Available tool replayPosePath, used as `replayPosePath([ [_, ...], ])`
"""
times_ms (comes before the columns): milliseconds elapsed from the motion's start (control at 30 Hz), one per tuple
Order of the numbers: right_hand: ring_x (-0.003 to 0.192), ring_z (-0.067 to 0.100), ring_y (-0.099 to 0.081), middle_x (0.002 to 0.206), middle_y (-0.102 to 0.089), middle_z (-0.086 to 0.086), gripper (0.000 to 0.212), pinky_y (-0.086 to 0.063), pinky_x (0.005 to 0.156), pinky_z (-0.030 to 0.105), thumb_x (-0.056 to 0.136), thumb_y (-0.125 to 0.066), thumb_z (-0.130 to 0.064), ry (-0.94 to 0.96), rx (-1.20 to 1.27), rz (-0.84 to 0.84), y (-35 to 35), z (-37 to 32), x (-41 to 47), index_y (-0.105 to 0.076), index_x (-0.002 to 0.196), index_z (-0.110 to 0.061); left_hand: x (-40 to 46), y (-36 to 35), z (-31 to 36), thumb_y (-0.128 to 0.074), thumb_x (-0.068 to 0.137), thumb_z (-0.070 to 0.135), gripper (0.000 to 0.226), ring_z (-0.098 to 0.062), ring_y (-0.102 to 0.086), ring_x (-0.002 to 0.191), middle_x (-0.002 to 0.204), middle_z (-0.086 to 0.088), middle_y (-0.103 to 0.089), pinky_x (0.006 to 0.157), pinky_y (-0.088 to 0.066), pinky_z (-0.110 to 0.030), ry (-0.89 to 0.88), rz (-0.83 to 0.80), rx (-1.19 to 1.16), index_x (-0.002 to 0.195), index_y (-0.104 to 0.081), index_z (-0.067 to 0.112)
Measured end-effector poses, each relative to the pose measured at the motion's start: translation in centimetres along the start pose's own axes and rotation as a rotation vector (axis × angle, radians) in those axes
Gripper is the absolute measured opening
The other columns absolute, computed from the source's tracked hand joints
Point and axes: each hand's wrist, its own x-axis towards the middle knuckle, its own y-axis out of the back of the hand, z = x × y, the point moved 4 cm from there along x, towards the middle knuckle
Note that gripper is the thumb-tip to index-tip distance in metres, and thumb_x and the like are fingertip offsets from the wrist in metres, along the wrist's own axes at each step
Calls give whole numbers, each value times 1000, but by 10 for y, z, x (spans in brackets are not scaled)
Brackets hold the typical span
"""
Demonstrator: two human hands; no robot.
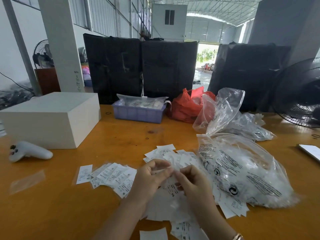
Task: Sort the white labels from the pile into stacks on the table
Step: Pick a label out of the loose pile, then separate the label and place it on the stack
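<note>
Labels [183, 230] lie loose at the near edge of the worktop [52, 205], some printed S and M. Just beyond them, both hands meet over the pile [166, 203] of white labels. Left hand [150, 177]: fingers curled, thumb and fingertips pinching a thin white label [163, 171] at its left end. Right hand [192, 183]: fingers curled, pinching the same label at its right end; more labels, 1 marked XS, show under the palm, whether gripped there cannot be told. A bracelet [237, 237] shows at the right wrist.

Left of the hands, a fanned row [114, 177] of labels lies flat, with 1 single label [84, 174] just beside its left end. Behind the hands, more scattered labels [164, 151] spread toward a clear printed bag [242, 170] stuffed with white pieces, touching the pile on the right.

Farther left, a white controller [29, 151] rests near a white box [50, 118]. A phone [310, 151] lies at the right edge. At the back of the worktop: a purple tray [138, 113] holding bagged items, a red bag [187, 104], an empty clear bag [223, 108], a black fan [301, 94]. Behind stand black wrapped bales [140, 66].
</note>
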Motion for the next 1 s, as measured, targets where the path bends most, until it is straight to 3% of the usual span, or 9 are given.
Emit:
replayPosePath([
  [133, 62, 9, -63, 71, -68, -3, 8, -47, 55, 17, 87, -67, -13, 19, -40, -9, 4, -2, 2, -66, 83, -20, 3, 4, 1, -76, 78, 22, 7, -5, -70, 80, 86, 14, -73, 60, -53, -16, -11, 37, -6, 83, -72, 25],
  [300, 65, 3, -61, 76, -68, -18, 23, -47, 59, 15, 85, -68, -11, 196, -288, -60, 2, -12, 1, -66, 77, -33, 5, 5, -1, -77, 78, 23, 8, -6, -69, 79, 85, 14, -72, 60, -52, -17, 5, 30, -1, 77, -73, 30],
  [433, 54, 6, -61, 71, -64, -7, 24, -47, 49, 15, 88, -64, -9, 220, -305, -51, 21, -23, 6, -65, 82, -32, 15, 37, 4, -74, 81, 30, 12, -2, -64, 78, 87, 17, -66, 52, -44, -13, -36, 266, 278, 86, -64, 33],
  [533, 69, -3, -61, 77, -61, -16, 18, -46, 58, 13, 86, -67, -23, 249, -601, -276, 36, -27, 11, -62, 79, -39, 20, 62, 7, -75, 80, 34, 22, 0, -57, 70, 86, 25, -53, 50, -44, -18, -42, 335, 562, 91, -55, 36],
  [600, 84, -6, -53, 85, -60, -21, 8, -41, 69, 13, 82, -67, -41, 270, -906, -510, 42, -21, 13, -60, 80, -44, 22, 70, 3, -75, 80, 35, 31, -5, -59, 67, 88, 17, -55, 55, -52, -26, 12, 318, 726, 101, -52, 36],
  [733, 96, -11, -42, 99, -51, -26, 34, -28, 89, 19, 67, -60, -68, 178, -1134, -720, 47, -4, 13, -54, 94, -48, 22, 73, -5, -70, 82, 44, 49, -14, -57, 105, 117, 10, -60, 89, -48, -35, 58, 325, 1140, 124, -48, 36],
  [833, 102, -7, -39, 103, -48, -26, 48, -20, 94, 24, 67, -59, -71, 171, -1145, -735, 44, 0, 11, -58, 106, -43, 21, 66, -1, -64, 83, 50, 54, -17, -37, 128, 139, 8, -42, 100, -36, -36, -35, 371, 1300, 131, -43, 39],
  [933, 95, -7, -40, 97, -52, -24, 37, -21, 91, 24, 80, -55, -61, 258, -1166, -705, 40, -5, 10, -64, 107, -39, 17, 51, 6, -61, 86, 49, 44, -16, -31, 131, 143, 9, -38, 104, -30, -35, -208, 369, 1284, 128, -49, 41],
  [1000, 83, -7, -43, 84, -52, -23, 21, -23, 87, 22, 89, -51, -50, 296, -1159, -673, 37, -9, 10, -66, 94, -37, 14, 38, 9, -62, 87, 42, 35, -15, -35, 127, 135, 10, -46, 99, -31, -32, -374, 309, 1204, 121, -57, 36],
])
